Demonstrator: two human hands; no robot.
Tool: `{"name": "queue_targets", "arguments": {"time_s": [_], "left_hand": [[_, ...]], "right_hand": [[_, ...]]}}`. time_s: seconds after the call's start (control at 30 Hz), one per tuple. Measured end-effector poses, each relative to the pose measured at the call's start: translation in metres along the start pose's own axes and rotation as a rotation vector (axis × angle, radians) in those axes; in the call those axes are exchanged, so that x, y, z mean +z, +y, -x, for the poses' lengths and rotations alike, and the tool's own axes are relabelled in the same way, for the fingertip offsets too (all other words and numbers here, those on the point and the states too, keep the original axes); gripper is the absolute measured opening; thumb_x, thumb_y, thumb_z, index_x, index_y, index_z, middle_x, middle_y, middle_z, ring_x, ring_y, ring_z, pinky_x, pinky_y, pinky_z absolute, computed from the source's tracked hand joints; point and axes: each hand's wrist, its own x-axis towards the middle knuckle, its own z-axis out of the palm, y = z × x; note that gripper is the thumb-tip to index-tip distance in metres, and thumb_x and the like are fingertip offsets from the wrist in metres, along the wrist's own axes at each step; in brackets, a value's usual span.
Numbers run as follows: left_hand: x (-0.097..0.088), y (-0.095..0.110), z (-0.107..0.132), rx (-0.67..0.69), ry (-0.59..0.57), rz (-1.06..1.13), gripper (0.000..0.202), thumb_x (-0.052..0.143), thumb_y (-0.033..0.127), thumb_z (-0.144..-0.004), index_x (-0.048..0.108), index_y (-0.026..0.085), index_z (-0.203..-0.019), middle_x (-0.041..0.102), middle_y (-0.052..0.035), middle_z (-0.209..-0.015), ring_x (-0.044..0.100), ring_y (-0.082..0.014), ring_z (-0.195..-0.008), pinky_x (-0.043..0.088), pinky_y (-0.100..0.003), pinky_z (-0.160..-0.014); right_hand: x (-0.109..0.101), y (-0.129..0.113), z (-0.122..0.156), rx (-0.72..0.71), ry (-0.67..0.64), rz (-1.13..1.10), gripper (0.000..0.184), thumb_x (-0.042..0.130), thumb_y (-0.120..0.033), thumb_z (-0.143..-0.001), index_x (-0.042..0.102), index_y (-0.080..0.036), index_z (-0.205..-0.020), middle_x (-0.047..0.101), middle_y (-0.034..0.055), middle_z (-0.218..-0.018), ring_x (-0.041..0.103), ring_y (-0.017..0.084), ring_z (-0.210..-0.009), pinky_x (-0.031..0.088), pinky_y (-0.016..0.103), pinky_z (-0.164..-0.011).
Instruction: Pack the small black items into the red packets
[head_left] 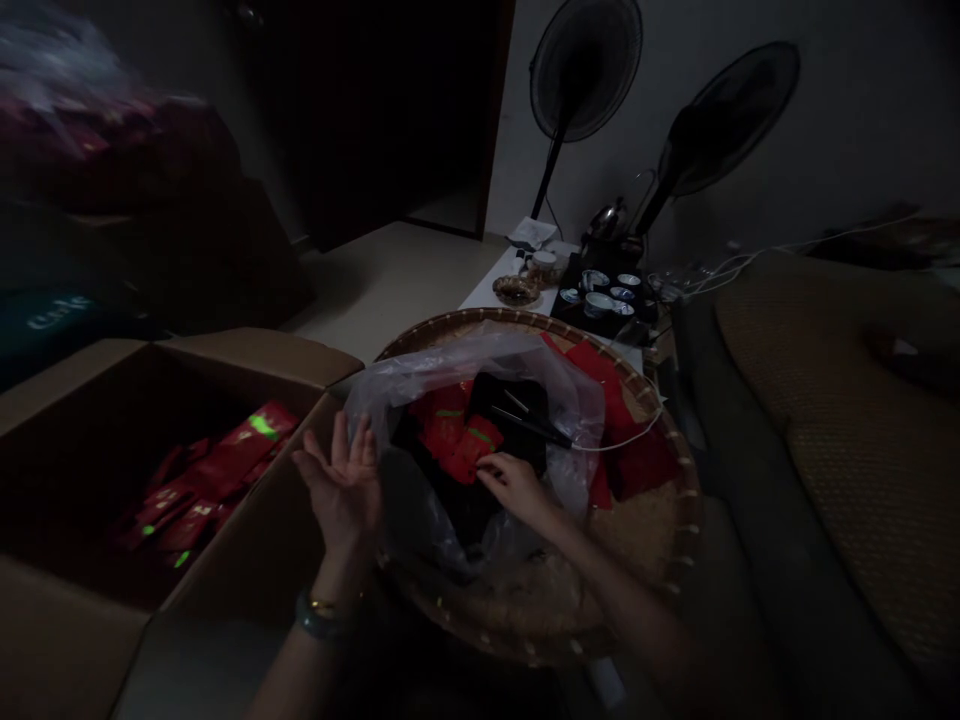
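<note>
My left hand [343,487] is raised palm up, fingers spread and holding nothing, between the cardboard box and the round woven tray [450,622]. A clear plastic bag [577,385] lies opened out on the tray. Over the bag, the bent fingers of my right hand [519,488] pinch the lower edge of a small red packet [478,440] with a green strip. Beside it rests another red packet [448,412] on dark material. A black corded tool [536,425] with a slim silvery part lies just behind my right hand, its white cord running right.
The open cardboard box [262,535] at left holds several red packets [225,465] with green marks. Red sheets [637,450] lie on the tray's right side. Behind stand a low table with cups [598,304] and two fans [586,70]. A woven-covered seat [847,400] is at right.
</note>
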Motion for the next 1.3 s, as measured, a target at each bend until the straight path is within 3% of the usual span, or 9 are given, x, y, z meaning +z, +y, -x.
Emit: {"name": "queue_targets", "arguments": {"time_s": [0.1, 0.27, 0.4, 0.5, 0.6, 0.73, 0.83, 0.97, 1.3], "left_hand": [[-0.001, -0.016, 0.013, -0.164, -0.063, -0.113, 0.044, 0.057, 0.044, -0.077, 0.045, 0.030, -0.117, 0.049, -0.0056, -0.126, 0.059, -0.0188, -0.098, 0.051, -0.024, -0.074], [-0.010, -0.045, 0.026, -0.321, -0.203, -0.392, 0.046, 0.069, 0.031, -0.066, 0.054, 0.018, -0.108, 0.057, -0.0104, -0.113, 0.062, -0.0147, -0.078, 0.050, -0.023, -0.062], [-0.019, -0.051, 0.018, -0.339, -0.242, -0.557, 0.042, 0.069, 0.032, -0.063, 0.059, 0.015, -0.100, 0.059, -0.0091, -0.105, 0.061, -0.0158, -0.078, 0.049, -0.023, -0.062], [-0.025, -0.057, 0.013, -0.282, -0.308, -0.677, 0.040, 0.067, 0.032, -0.064, 0.060, 0.016, -0.099, 0.060, -0.0094, -0.105, 0.060, -0.0185, -0.086, 0.049, -0.026, -0.067], [-0.026, -0.063, 0.012, -0.154, -0.442, -0.830, 0.039, 0.065, 0.028, -0.066, 0.061, 0.018, -0.104, 0.060, -0.0090, -0.108, 0.056, -0.0208, -0.099, 0.044, -0.032, -0.084], [-0.019, -0.068, 0.008, 0.031, -0.618, -0.998, 0.042, 0.067, 0.024, -0.066, 0.062, 0.025, -0.108, 0.052, -0.0070, -0.125, 0.042, -0.0236, -0.118, 0.029, -0.038, -0.100], [-0.011, -0.069, 0.005, 0.064, -0.692, -1.079, 0.024, 0.068, 0.025, -0.066, 0.070, 0.025, -0.089, 0.064, -0.0064, -0.105, 0.049, -0.0249, -0.106, 0.031, -0.039, -0.097], [-0.005, -0.070, 0.005, -0.001, -0.603, -1.075, 0.008, 0.069, 0.029, -0.065, 0.072, 0.024, -0.070, 0.067, -0.0048, -0.069, 0.056, -0.0209, -0.072, 0.041, -0.030, -0.075], [-0.003, -0.072, 0.015, -0.255, -0.478, -0.925, 0.021, 0.072, 0.035, -0.058, 0.071, 0.014, -0.062, 0.065, -0.0011, -0.059, 0.053, -0.0135, -0.055, 0.039, -0.021, -0.054]], "right_hand": [[0.018, -0.006, -0.009, -0.192, -0.020, 0.439, 0.023, 0.062, -0.020, -0.074, 0.058, -0.019, -0.097, 0.060, 0.0094, -0.100, 0.054, 0.023, -0.096, 0.048, 0.038, -0.081], [0.026, -0.007, -0.021, -0.149, -0.007, 0.694, 0.035, 0.067, -0.023, -0.069, 0.055, -0.016, -0.101, 0.054, 0.0145, -0.111, 0.048, 0.027, -0.103, 0.047, 0.040, -0.080], [0.017, -0.001, -0.024, -0.158, -0.030, 0.537, 0.015, 0.060, -0.017, -0.074, 0.062, -0.019, -0.088, 0.063, 0.0061, -0.095, 0.055, 0.020, -0.091, 0.046, 0.032, -0.080], [0.004, -0.003, -0.023, -0.127, 0.095, 0.348, 0.013, 0.056, -0.018, -0.078, 0.067, -0.022, -0.085, 0.065, 0.0031, -0.092, 0.057, 0.017, -0.085, 0.045, 0.030, -0.080], [-0.010, -0.011, -0.019, -0.115, 0.242, 0.215, 0.013, 0.057, -0.026, -0.080, 0.069, -0.023, -0.083, 0.066, 0.0040, -0.088, 0.057, 0.018, -0.086, 0.045, 0.033, -0.079], [-0.024, -0.022, -0.013, -0.150, 0.230, 0.039, 0.016, 0.055, -0.029, -0.082, 0.070, -0.024, -0.084, 0.067, 0.0028, -0.077, 0.058, 0.017, -0.076, 0.046, 0.031, -0.071], [-0.029, -0.029, -0.011, -0.184, 0.228, -0.033, 0.015, 0.055, -0.029, -0.082, 0.069, -0.023, -0.082, 0.065, 0.0025, -0.076, 0.058, 0.016, -0.076, 0.047, 0.030, -0.071], [-0.031, -0.035, -0.010, -0.205, 0.315, 0.072, 0.022, 0.053, -0.027, -0.083, 0.064, -0.023, -0.101, 0.062, 0.0061, -0.094, 0.056, 0.018, -0.090, 0.048, 0.033, -0.079], [-0.018, -0.038, -0.001, -0.426, 0.325, 0.478, 0.039, 0.044, -0.018, -0.087, 0.048, -0.020, -0.126, 0.060, 0.0091, -0.112, 0.053, 0.022, -0.104, 0.043, 0.040, -0.091]]}}
